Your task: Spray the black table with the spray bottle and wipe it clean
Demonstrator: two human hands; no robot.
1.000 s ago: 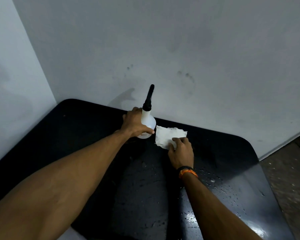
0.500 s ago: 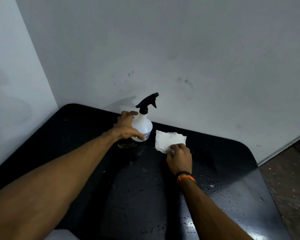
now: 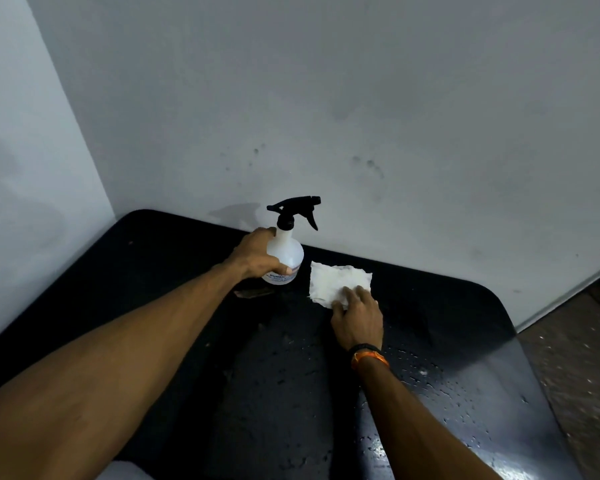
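Observation:
A white spray bottle (image 3: 286, 252) with a black trigger head stands upright at the back of the black table (image 3: 174, 258), nozzle pointing right. My left hand (image 3: 255, 254) grips the bottle's body from the left. Just right of the bottle lies a white paper towel (image 3: 338, 280), flat on the table. My right hand (image 3: 357, 317) rests on the towel's near right corner with its fingers pressed on it. Water droplets cover the table surface near my right forearm.
A grey wall (image 3: 361, 116) runs right behind the table and another wall closes the left side. The floor (image 3: 582, 358) shows past the table's right edge. A small brownish smear (image 3: 253, 292) lies on the table below the bottle.
The bottle has turned so its nozzle now points right, and my left hand has taken hold of its body again. My right hand stays on the towel.

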